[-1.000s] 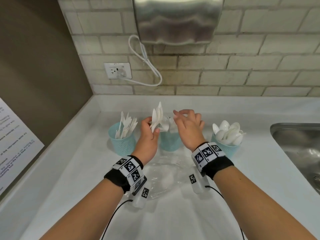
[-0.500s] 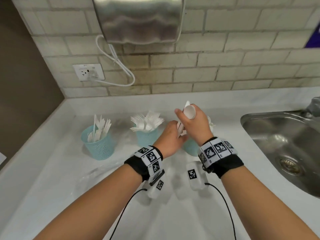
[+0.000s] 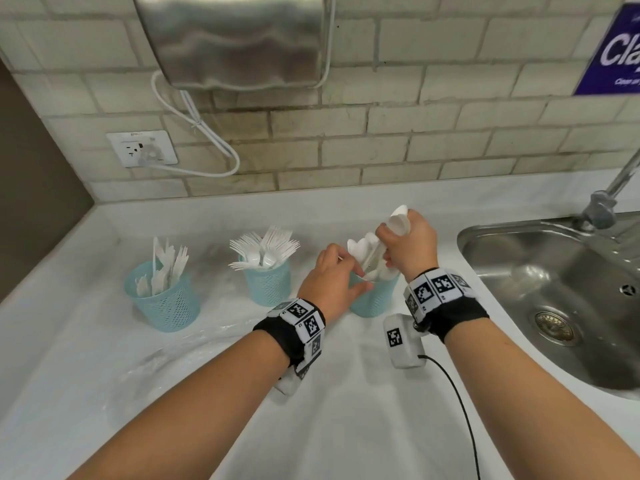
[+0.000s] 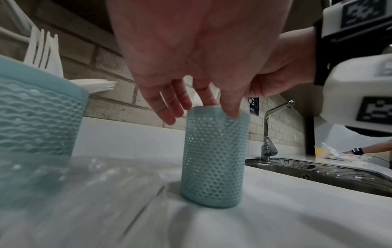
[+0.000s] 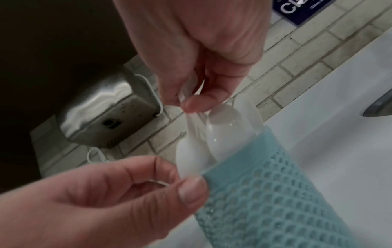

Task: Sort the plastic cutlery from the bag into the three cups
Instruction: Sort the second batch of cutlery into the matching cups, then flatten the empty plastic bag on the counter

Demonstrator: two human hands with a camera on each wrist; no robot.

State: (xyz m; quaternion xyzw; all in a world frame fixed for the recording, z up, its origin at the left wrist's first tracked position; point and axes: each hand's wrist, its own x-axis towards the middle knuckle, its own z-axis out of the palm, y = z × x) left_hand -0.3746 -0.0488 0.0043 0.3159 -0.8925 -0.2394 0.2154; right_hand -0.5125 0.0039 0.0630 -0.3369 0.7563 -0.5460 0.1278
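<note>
Grips spoons [image 3: 398,221] in right hand [image 3: 410,247], near-vertical, handles down into cup [image 3: 375,301] at centre-right. Pinches cup rim with left hand [image 3: 330,277], just left of spoons.

The pale blue perforated cups [image 3: 162,299] are moulded plastic, satin, with mesh-textured walls. The white spoons [image 3: 360,245], white forks [image 3: 266,242] and white knives [image 3: 165,268] are smooth plastic with slight gloss. The clear bag [image 3: 162,355] is thin, crinkled, glossy film. White counter [image 3: 346,427]: smooth, low sheen. Steel sink [image 3: 519,282] and wall-mounted metal housing [image 3: 235,39]: brushed, reflective. Beige brick wall [image 3: 415,133]: matt, rough. Black wristbands [image 3: 457,315]: matt cloth.
</note>
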